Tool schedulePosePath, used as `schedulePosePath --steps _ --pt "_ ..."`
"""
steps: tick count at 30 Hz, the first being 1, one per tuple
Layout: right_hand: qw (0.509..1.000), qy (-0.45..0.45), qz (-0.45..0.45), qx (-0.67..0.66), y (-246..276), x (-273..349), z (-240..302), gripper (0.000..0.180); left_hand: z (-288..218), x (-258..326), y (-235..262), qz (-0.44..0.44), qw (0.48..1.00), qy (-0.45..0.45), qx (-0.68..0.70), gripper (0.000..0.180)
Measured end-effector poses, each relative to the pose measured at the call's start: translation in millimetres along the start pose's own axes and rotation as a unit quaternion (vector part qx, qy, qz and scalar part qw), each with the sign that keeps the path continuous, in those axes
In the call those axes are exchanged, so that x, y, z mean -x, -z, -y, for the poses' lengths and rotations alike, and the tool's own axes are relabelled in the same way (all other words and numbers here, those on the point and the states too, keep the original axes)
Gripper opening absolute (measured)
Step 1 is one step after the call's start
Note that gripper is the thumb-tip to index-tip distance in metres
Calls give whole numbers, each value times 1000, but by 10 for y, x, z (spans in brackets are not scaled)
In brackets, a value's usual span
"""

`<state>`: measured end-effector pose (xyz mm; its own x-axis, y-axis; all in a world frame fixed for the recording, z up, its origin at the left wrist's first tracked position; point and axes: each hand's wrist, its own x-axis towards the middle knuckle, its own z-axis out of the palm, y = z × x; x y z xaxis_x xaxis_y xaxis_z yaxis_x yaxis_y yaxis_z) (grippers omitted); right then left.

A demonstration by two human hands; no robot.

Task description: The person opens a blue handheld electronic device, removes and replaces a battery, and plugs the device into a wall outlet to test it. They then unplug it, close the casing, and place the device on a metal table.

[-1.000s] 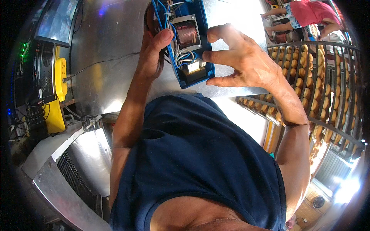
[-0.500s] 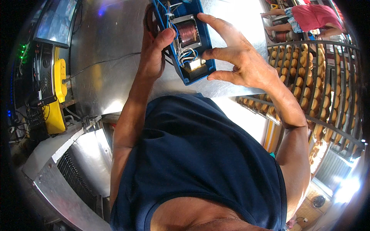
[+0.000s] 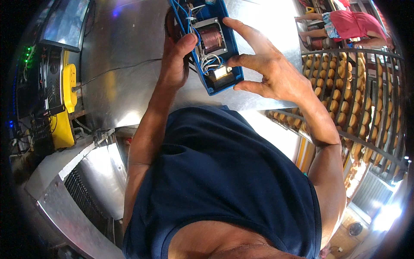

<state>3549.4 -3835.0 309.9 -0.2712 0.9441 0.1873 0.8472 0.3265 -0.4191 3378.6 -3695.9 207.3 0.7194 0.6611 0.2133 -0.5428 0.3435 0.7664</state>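
An open blue case (image 3: 233, 41) is at the top middle, its long side slanted. Inside show a transformer with a copper-coloured coil (image 3: 210, 39), blue and white wires (image 3: 211, 59) and a small white block (image 3: 223, 71). My left hand (image 3: 177, 58) grips the case from the left, thumb over its rim and the other fingers mostly hidden. My right hand (image 3: 274, 64) is at the right side, with fingers stretched and spread. One fingertip meets the upper rim, another reaches in beside the white block, and the thumb tip is against the outer wall.
A metal worktop (image 3: 125, 82) lies under the case, crossed by a thin cable. To the left are a yellow power strip (image 3: 69, 88), a monitor (image 3: 64, 23) and dark electronics. At right stands a rack (image 3: 345, 93) of round bread-like pieces; a person in red (image 3: 351, 23) is beyond.
Both hands and the case have shifted very slightly down and right in the picture. My finger placement looks the same.
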Motion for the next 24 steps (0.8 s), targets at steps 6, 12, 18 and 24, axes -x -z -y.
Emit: schedulePosePath --steps 6,12,18,24 --pt "994 -27 -99 -26 33 30 27 56 120 -23 86 -25 998 -12 63 65" --pt "980 -55 -187 -26 -119 116 89 51 91 -181 68 -31 997 -40 56 101" --pt "946 -116 -280 -115 -320 113 83 32 24 -257 -83 -53 996 -78 6 116" --pt "945 -136 -293 -53 -243 -26 268 27 65 -304 -95 -33 987 -139 -70 126"
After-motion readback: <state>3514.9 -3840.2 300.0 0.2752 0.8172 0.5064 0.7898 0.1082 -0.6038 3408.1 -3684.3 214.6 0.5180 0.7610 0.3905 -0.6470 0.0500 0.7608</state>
